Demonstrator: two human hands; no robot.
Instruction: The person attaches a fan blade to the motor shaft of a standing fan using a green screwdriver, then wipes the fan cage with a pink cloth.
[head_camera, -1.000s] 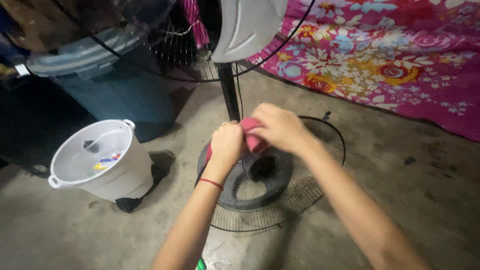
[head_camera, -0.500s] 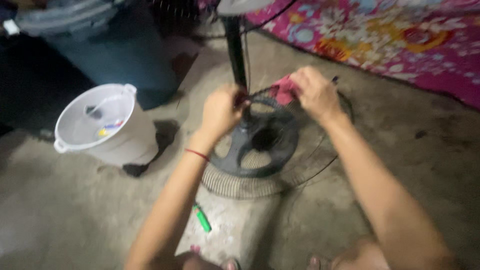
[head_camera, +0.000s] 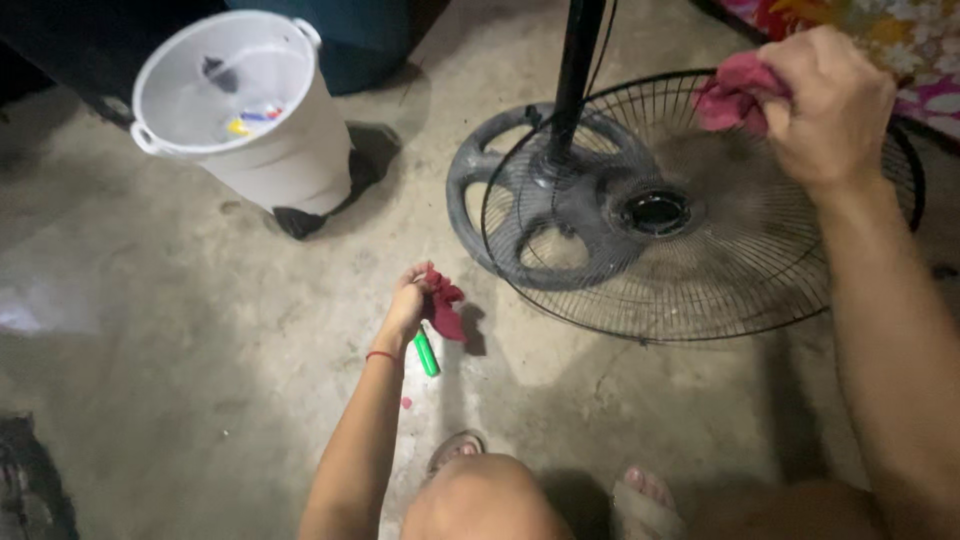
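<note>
Our hands have parted: our left hand now pinches a small red scrap low above the floor, while our right hand clutches the bunched red cloth at the fan grille, so the cloth appears torn in two.

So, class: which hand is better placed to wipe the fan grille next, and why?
Probably the right hand: it holds a red rag right over the grille. The left hand holds its rag piece low over the floor, beside the grille.
</note>
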